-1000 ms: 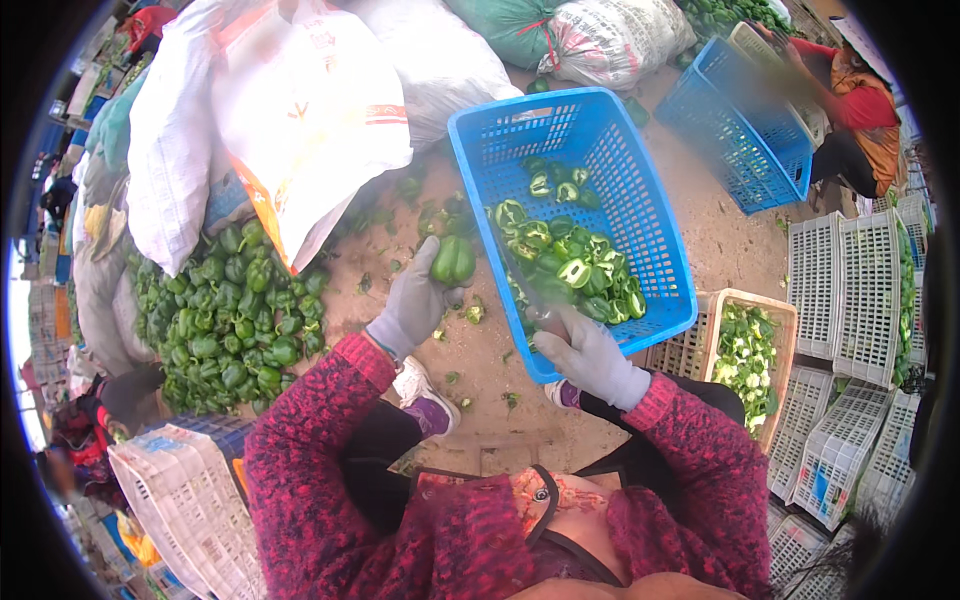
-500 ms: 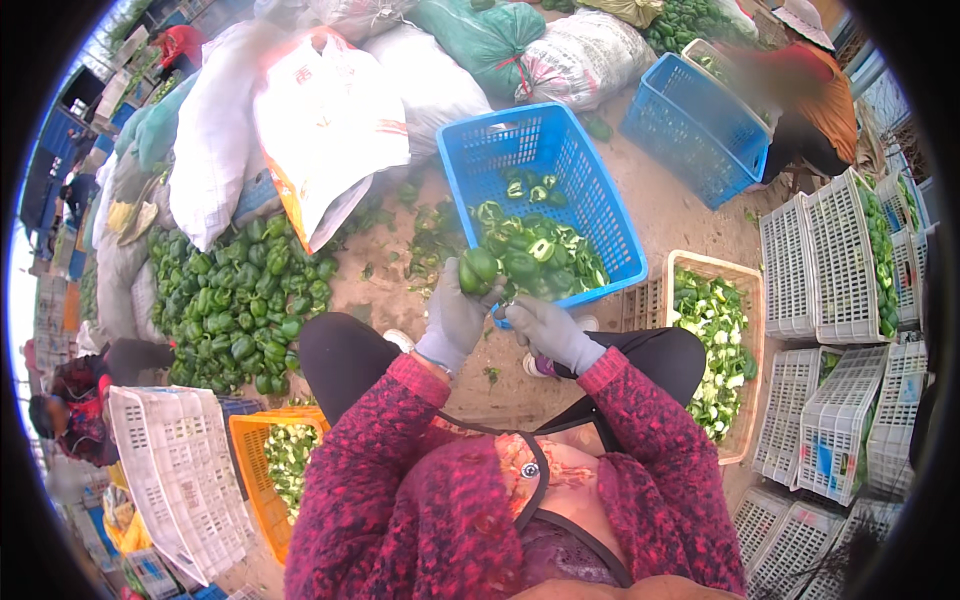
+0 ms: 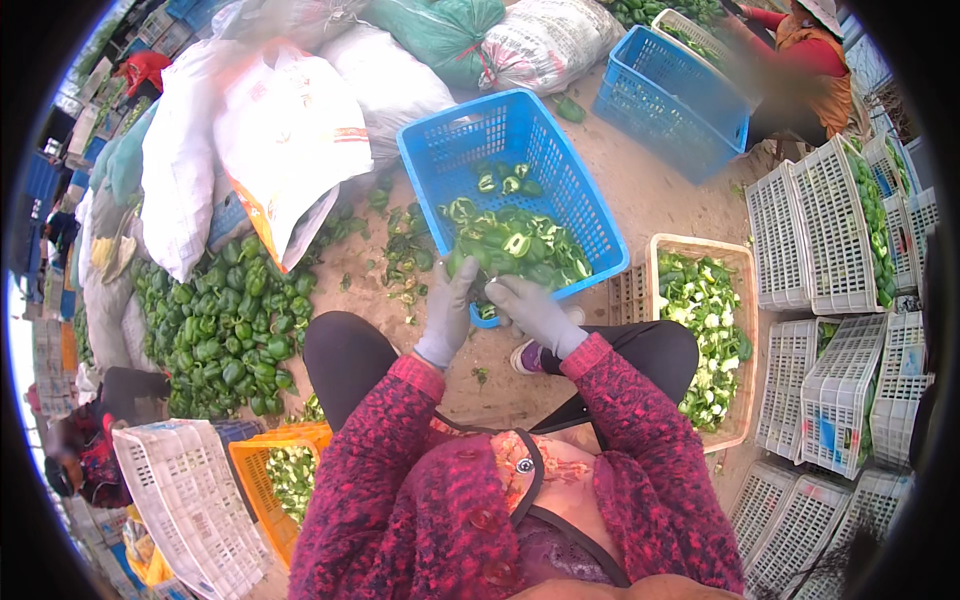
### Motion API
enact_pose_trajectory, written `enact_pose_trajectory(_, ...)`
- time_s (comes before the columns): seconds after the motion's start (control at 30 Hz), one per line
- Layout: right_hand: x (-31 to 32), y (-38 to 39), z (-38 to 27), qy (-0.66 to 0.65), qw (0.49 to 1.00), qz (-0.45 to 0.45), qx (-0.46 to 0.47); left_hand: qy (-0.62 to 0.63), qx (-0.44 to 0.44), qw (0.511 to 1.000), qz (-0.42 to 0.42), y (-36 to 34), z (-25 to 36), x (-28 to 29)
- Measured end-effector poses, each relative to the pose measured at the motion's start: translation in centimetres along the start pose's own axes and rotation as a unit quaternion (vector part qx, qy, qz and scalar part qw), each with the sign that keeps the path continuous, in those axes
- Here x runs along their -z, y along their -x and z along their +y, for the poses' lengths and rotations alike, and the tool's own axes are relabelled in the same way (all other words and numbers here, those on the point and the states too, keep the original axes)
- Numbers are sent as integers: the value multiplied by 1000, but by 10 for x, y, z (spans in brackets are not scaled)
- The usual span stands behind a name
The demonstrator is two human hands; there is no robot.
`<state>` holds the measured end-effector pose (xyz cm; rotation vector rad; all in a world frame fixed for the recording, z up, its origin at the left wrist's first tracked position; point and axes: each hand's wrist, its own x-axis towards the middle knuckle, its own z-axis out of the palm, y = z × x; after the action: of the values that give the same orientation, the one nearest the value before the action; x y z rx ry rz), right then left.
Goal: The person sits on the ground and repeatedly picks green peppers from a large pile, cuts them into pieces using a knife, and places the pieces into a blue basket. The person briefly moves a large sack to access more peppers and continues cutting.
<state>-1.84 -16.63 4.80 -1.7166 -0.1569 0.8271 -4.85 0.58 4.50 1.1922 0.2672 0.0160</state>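
Note:
My gloved left hand (image 3: 448,310) is raised at the near end of a blue crate (image 3: 577,205), closed around a green pepper (image 3: 478,270) that blurs against the cut peppers behind it. My gloved right hand (image 3: 530,313) is beside it, fingers curled at the pepper's lower right; what they hold is too small to make out. In the crate lie cut peppers (image 3: 535,240). A heap of whole green peppers (image 3: 220,335) is on the floor to the left, with leafy scraps (image 3: 400,270) between heap and crate.
Sacks (image 3: 290,140) line the back. A second blue crate (image 3: 665,115) and another person (image 3: 820,70) are upper right. A beige crate (image 3: 752,330) of pale trimmings and stacked grey crates (image 3: 830,230) stand right; an orange crate (image 3: 255,480) and another person (image 3: 95,460) are lower left.
My left hand has brought the pepper down and rightward to meet my right hand at the crate's near end. The whole view has shifted, bringing my knees and the orange crate into sight.

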Motion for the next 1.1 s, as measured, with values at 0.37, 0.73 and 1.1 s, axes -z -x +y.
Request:
enact_pose_trajectory(0.37,34,-16,-35,81,990,86,71,-102,44,990,-84,-20,-9,3)
enact_pose_trajectory(0.73,26,-57,3,-455,887,56,-52,-61,10,997,-38,-33,-38,-2)
enact_pose_trajectory(1.1,63,-58,12,-335,936,62,-93,-490,-232,837,-74,-58,-42,3)
